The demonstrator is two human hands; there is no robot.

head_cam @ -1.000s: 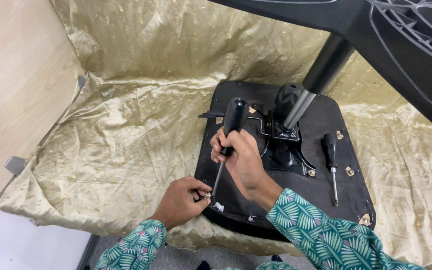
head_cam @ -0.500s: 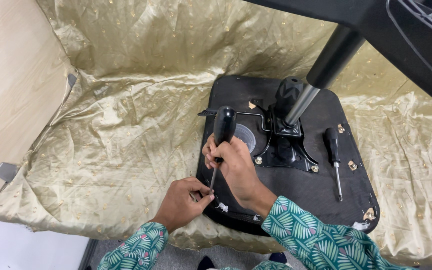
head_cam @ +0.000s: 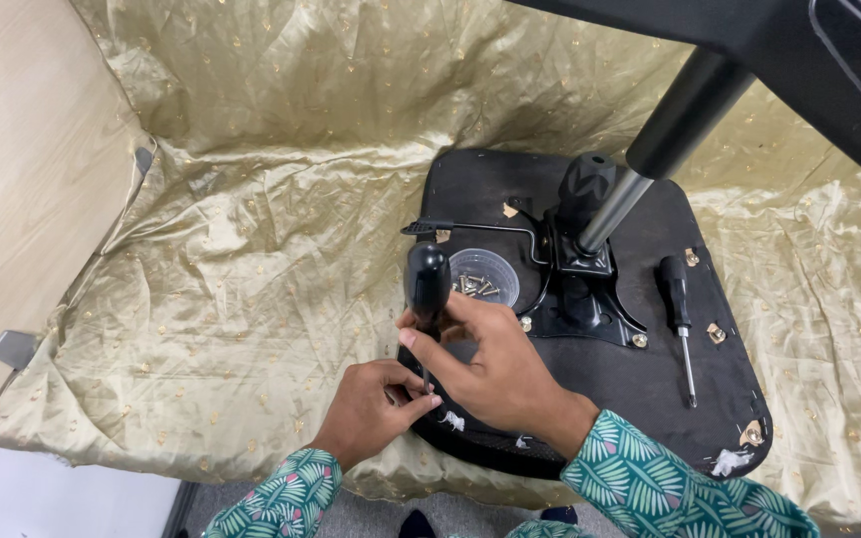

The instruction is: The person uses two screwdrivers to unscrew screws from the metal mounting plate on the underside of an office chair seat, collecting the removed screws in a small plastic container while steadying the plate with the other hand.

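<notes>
Head view: right hand grasps black screwdriver, clear round cup just beside.

Glossy gold cloth (creased satin)

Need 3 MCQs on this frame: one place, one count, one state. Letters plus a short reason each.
1. Where does the loose screwdriver lie?
A. on the gold cloth
B. on the black seat base, beside the metal bracket
C. in the cup

2. How many screwdrivers are in view?
A. one
B. two
C. three

3. What does the right hand grip?
A. the upright screwdriver
B. the lever
C. nothing

Answers:
1 B: it rests flat on the base.
2 B: one lying, one held.
3 A: its fingers wrap below the handle, while the left hand pinches at the shaft's tip.
</notes>
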